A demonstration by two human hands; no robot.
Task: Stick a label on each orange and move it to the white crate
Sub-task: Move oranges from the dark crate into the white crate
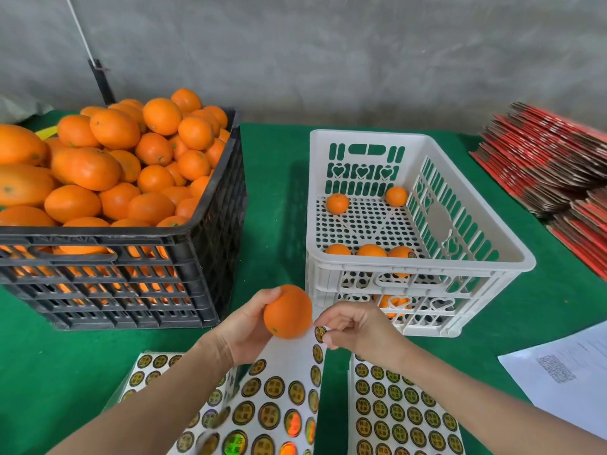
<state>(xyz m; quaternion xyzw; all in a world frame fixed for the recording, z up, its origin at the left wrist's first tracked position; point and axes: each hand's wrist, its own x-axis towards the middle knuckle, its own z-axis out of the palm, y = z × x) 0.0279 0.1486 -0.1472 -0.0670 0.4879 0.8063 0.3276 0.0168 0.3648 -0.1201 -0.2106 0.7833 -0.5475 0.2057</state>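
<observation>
Green tabletop (pixel 276 192) carries label sheets (pixel 404 412) nearest. Just above them the left hand (pixel 243 326) curls round an orange (pixel 287 311). The right hand (pixel 358 326) has its fingers (pixel 331 339) pinching one label (pixel 320 333) at a lifted sheet's top edge, just right of the fruit, so the label likely goes leftward. Beyond to the right stands the white crate (pixel 476 257); the black crate (pixel 210 211) is far left.

A grey wall (pixel 328 54) rises behind the green-covered table (pixel 272 178).
</observation>
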